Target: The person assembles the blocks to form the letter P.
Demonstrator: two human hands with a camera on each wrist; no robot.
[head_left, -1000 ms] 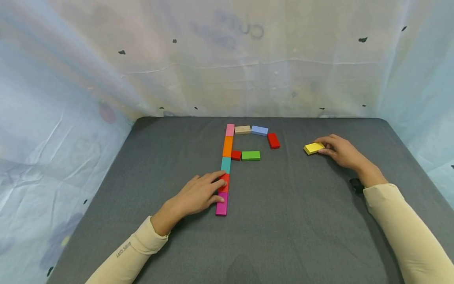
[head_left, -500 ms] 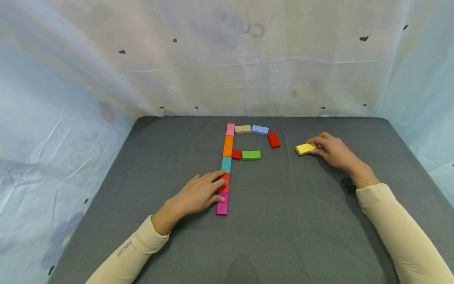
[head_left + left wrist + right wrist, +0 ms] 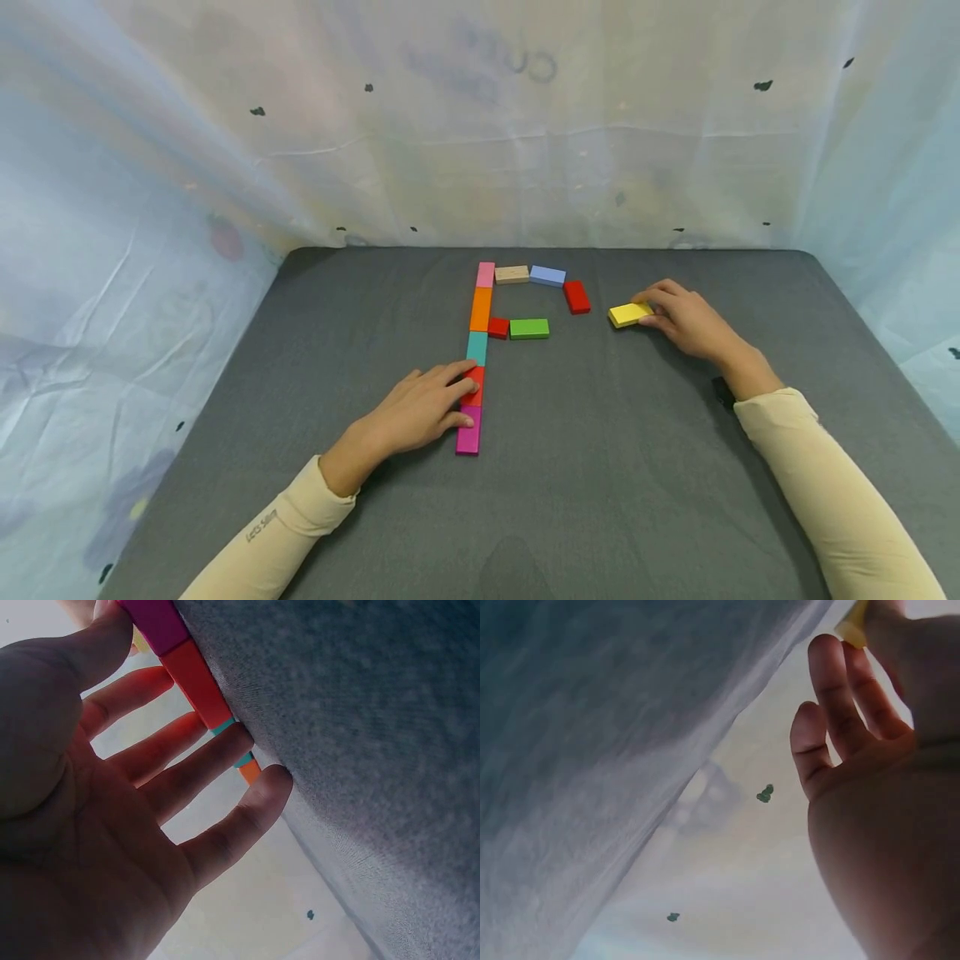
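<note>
Two hands busy: right hand (image 3: 686, 321) pinched flat yellow wooden block (image 3: 628, 314) on grey felt surface (image 3: 600, 467), right of red block (image 3: 577, 297). Left hand (image 3: 420, 410) lay flat, fingers straight, on near column blocks (image 3: 471, 412). Yellow block looked light, rigid, best held by long edges.

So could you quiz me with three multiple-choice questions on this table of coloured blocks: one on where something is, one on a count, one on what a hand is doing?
1. Where is the flat yellow wooden block?
A. right of the dark red block
B. in the long column
C. under the left hand

2. How many blocks make up the long straight column?
A. three
B. five
C. eight

3. What is the right hand doing?
A. resting empty
B. holding the yellow block
C. gripping the green block

Answers: 1 A, it lies apart, to the right. 2 B: pink, orange, teal, red, magenta. 3 B, its fingers are on that block.
</note>
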